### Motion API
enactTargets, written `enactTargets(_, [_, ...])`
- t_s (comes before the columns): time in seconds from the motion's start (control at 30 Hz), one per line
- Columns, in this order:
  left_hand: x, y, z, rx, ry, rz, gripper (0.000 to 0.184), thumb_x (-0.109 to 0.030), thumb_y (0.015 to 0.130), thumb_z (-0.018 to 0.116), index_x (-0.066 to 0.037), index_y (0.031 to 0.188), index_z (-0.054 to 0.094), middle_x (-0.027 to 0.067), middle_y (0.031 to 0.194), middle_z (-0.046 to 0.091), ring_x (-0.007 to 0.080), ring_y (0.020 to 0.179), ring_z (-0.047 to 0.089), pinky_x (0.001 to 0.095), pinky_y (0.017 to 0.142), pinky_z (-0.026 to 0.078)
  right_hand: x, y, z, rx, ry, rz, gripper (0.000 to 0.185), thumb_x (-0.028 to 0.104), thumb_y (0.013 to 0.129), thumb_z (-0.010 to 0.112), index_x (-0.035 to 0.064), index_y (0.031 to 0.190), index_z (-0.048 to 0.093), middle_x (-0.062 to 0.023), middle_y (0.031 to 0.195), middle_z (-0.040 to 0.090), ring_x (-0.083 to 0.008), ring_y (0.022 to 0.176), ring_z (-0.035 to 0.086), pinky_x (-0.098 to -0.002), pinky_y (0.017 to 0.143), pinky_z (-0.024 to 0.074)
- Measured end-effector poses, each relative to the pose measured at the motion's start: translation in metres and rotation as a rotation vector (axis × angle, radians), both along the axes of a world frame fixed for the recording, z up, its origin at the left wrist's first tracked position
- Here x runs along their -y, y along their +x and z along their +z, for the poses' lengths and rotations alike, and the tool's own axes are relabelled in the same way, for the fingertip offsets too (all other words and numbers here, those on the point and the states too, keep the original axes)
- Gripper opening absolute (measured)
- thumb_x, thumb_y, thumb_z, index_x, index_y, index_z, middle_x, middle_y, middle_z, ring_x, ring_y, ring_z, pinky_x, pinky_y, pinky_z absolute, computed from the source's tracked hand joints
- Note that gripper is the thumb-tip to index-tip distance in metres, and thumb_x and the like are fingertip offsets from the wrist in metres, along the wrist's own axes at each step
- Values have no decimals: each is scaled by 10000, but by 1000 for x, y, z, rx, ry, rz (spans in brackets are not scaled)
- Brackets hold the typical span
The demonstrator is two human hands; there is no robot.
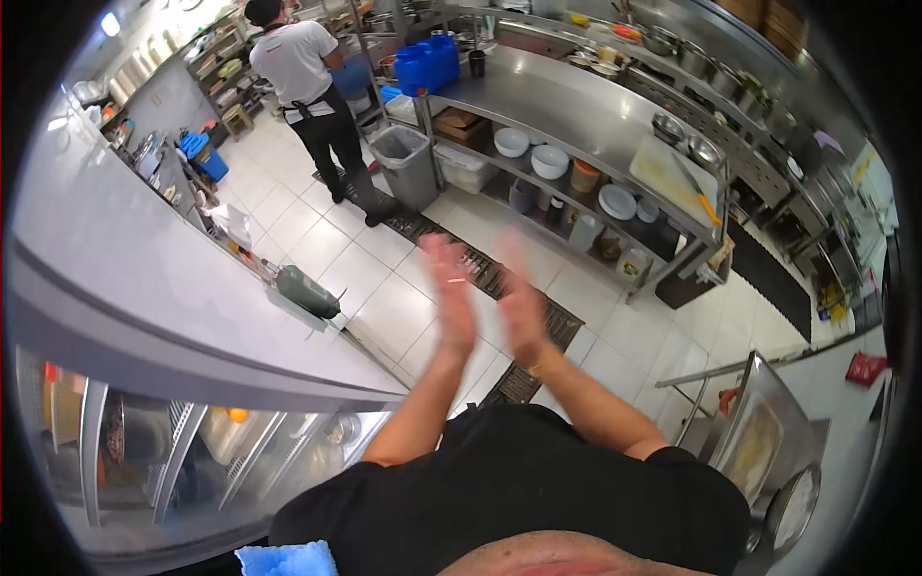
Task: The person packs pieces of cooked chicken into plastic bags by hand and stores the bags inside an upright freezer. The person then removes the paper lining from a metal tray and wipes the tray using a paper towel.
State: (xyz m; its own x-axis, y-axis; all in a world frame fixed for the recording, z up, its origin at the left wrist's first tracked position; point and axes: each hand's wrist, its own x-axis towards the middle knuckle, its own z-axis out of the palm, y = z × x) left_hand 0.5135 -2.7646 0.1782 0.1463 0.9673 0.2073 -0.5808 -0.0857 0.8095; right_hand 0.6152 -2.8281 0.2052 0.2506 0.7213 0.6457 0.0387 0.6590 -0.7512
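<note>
My left hand [451, 302] and my right hand [521, 309] are held up in front of my chest, palms turned toward each other with a gap between them. The fingers are stretched out and somewhat smeared by motion. I see nothing in either hand. A thin band circles my right wrist. Beneath both hands, lower down, run the white floor tiles [403, 312] and a dark floor drain grate [562, 326].
A steel work table [567, 101] carries a cutting board [663, 173] with a yellow-handled knife [709, 206]. A grey bin [403, 168] stands at its end, near a co-worker [298, 72] facing away. Left is a glass-fronted fridge [182, 451]; a green cylinder [307, 293] lies beyond it.
</note>
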Motion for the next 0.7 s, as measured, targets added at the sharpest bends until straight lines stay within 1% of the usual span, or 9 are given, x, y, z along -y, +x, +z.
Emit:
enactTargets(0.07, [-13, 35, 25, 114, 20, -191, 901, -578, 970, 505, -153, 1584, 2, 97, 1616, 134, 303, 1461, 225, 465, 1159, 233, -40, 1, 18, 402, 14, 73, 675, 403, 943, 529, -10, 1459, 395, -225, 1549, 323, -379, 1475, 233, -447, 1196, 161])
enactTargets(0.17, [-73, 33, 39, 22, 126, -38, 869, -579, 959, 510, -178, 1582, 55, 84, 1621, 147, 302, 1446, 266, 501, 1125, 308, -99, 24, 41, 568, 73, 129, 683, 429, 946, 541, 3, 1461, 400, -219, 1561, 307, -373, 1475, 237, -450, 1194, 169])
enactTargets(0.23, [-114, 23, 60, -10, 211, 130, 871, -590, 968, 458, -153, 1580, 18, 116, 1639, 80, 309, 1490, 171, 503, 1182, 164, -141, 52, 60, 392, 101, 78, 729, 463, 955, 535, -9, 1481, 356, -211, 1572, 292, -366, 1477, 233, -441, 1193, 175])
enactTargets(0.33, [-166, 30, 64, -14, 185, 293, 858, -599, 970, 442, -153, 1580, 35, 122, 1629, 118, 315, 1474, 206, 505, 1164, 220, -196, 52, 52, 349, 156, 137, 742, 433, 938, 554, -13, 1490, 339, -228, 1572, 282, -375, 1478, 227, -445, 1192, 174])
enactTargets(0.37, [-182, 56, 58, -29, 106, 184, 848, -573, 972, 465, -151, 1580, 51, 118, 1616, 149, 303, 1449, 249, 494, 1137, 282, -217, 33, 25, 457, 118, 286, 749, 418, 930, 566, -15, 1493, 331, -237, 1572, 276, -378, 1477, 228, -444, 1191, 174])
enactTargets(0.43, [-218, 79, 63, -92, 103, 307, 833, -542, 976, 481, -139, 1578, 70, 109, 1610, 162, 291, 1424, 289, 473, 1111, 331, -252, 49, 32, 310, 147, 359, 747, 351, 912, 593, -13, 1502, 314, -245, 1569, 274, -380, 1473, 238, -439, 1190, 178])
enactTargets(0.53, [-288, 103, 79, -101, 334, 322, 824, -531, 980, 480, -130, 1576, 76, 114, 1611, 158, 292, 1420, 297, 457, 1124, 312, -333, 103, 45, 396, 184, 359, 751, 352, 917, 593, -26, 1500, 309, -237, 1569, 282, -368, 1472, 249, -432, 1188, 185])
enactTargets(0.57, [-317, 108, 94, -95, 347, 376, 816, -529, 984, 475, -127, 1576, 82, 119, 1609, 164, 288, 1418, 300, 453, 1128, 305, -357, 123, 58, 214, 231, 313, 774, 405, 927, 584, -39, 1498, 308, -227, 1574, 280, -338, 1474, 250, -424, 1190, 182])
enactTargets(0.7, [-390, 135, 116, -119, 308, 480, 750, -487, 1006, 454, -124, 1573, 125, 127, 1597, 200, 273, 1406, 326, 444, 1139, 277, -435, 130, 63, 219, 232, 371, 841, 452, 921, 552, -61, 1513, 243, -239, 1565, 287, -341, 1484, 215, -434, 1196, 145])
